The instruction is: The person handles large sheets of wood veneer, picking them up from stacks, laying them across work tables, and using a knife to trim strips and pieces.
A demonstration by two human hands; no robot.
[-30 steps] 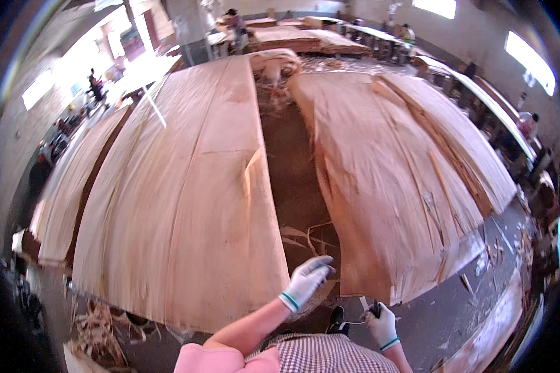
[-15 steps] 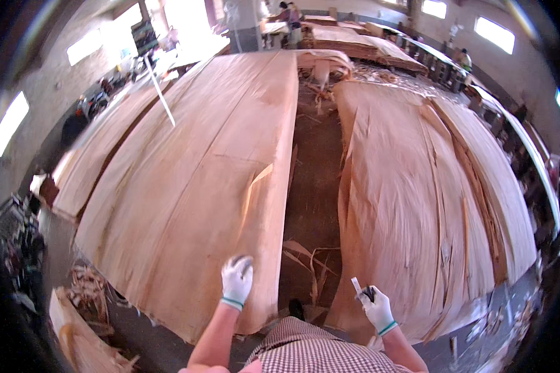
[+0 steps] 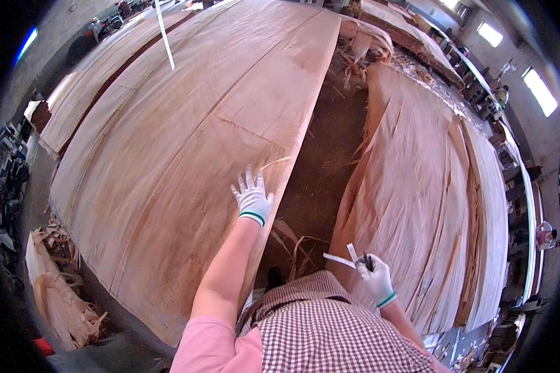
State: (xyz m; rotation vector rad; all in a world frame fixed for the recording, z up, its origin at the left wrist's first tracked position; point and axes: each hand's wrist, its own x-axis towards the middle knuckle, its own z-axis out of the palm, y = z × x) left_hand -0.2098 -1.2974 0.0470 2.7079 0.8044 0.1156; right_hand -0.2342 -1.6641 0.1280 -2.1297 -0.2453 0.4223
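My left hand (image 3: pixel 254 200), in a white glove with a green cuff, lies with its fingers spread on the left stack of wood veneer sheets (image 3: pixel 186 180). Just beyond the fingertips, a thin pale sliver of veneer (image 3: pixel 275 163) curls on the sheet near its right edge. My right hand (image 3: pixel 377 278), gloved the same way, is closed around a small black-handled tool (image 3: pixel 368 263); two narrow white strips (image 3: pixel 339 259) stick out beside it. I cannot make out the tool's exact kind. This hand is over the near left part of the right veneer stack (image 3: pixel 410 186).
A dark floor gap (image 3: pixel 320 161) with veneer scraps (image 3: pixel 298 248) runs between the stacks. A long white stick (image 3: pixel 163 34) rests on the left stack. Broken veneer pieces (image 3: pixel 65 292) lie at the lower left. Farther back are more stacks (image 3: pixel 410 31) and people (image 3: pixel 502 95) at the right.
My left hand has reached forward and spread its fingers flat on the veneer. The sliver has shifted and now lies at the sheet's edge. Two white strips show at my right hand instead of one.
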